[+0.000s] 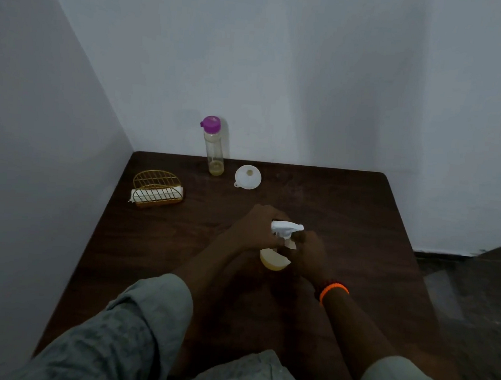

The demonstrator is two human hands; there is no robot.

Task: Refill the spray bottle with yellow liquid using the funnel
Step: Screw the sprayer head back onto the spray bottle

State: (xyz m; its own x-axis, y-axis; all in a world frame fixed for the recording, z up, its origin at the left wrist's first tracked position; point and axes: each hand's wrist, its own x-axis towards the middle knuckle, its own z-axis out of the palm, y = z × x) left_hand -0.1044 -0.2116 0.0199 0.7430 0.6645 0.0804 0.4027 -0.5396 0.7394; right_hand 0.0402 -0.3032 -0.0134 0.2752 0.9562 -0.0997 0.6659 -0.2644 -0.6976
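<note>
At mid-table, close in front of me, the spray bottle [275, 259] stands upright with both my hands on it. My left hand [255, 229] wraps the white trigger head [286, 227] from behind, and my right hand [307, 255] grips around the neck just below it; whether the collar is loose I cannot tell. A little yellow liquid shows in its base, so I judge it light and easy to tip. The plastic looks thin and smooth, likely slippery if wet, so I would hold the body low and firm while twisting at the collar. Far back stand the funnel [248, 176] and, just beside it, the purple-capped bottle [215, 148], nearly drained, with yellow at the bottom. A wire holder [157, 189] sits at left.
</note>
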